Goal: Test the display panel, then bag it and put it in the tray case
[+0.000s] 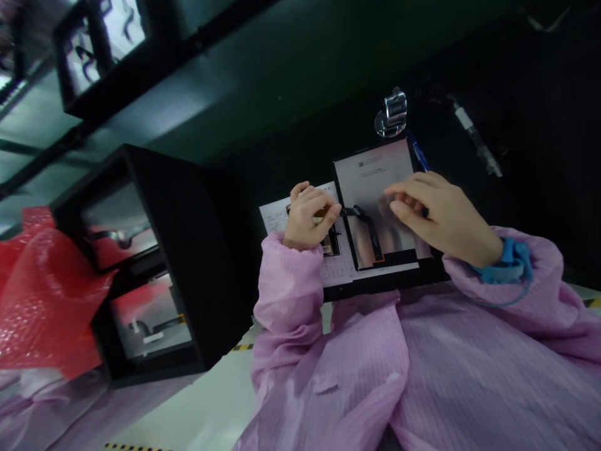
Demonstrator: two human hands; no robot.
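A shiny silver display panel (pixel 375 181) lies on the dark work surface in front of me, with printed marks near its top edge. A black flex cable (pixel 370 232) curves up over the panel and leads left to my left hand (pixel 307 216). That hand is closed around the cable's end, where an amber part (pixel 322 213) shows between finger and thumb. My right hand (pixel 436 210) hovers over the panel's right side, its index finger and thumb apart with no visible object between them. Beneath my left hand and the panel lie printed sheets (pixel 335 269).
A clear plastic piece (pixel 393 114) stands beyond the panel, near a blue pen (pixel 417 152). Farther right is a slim tube-like tool (pixel 476 138). At left, a black frame (pixel 164 269) holds more panels beside red bubble wrap (pixel 51 294). A blue wrist strap (pixel 509 262) circles my right wrist.
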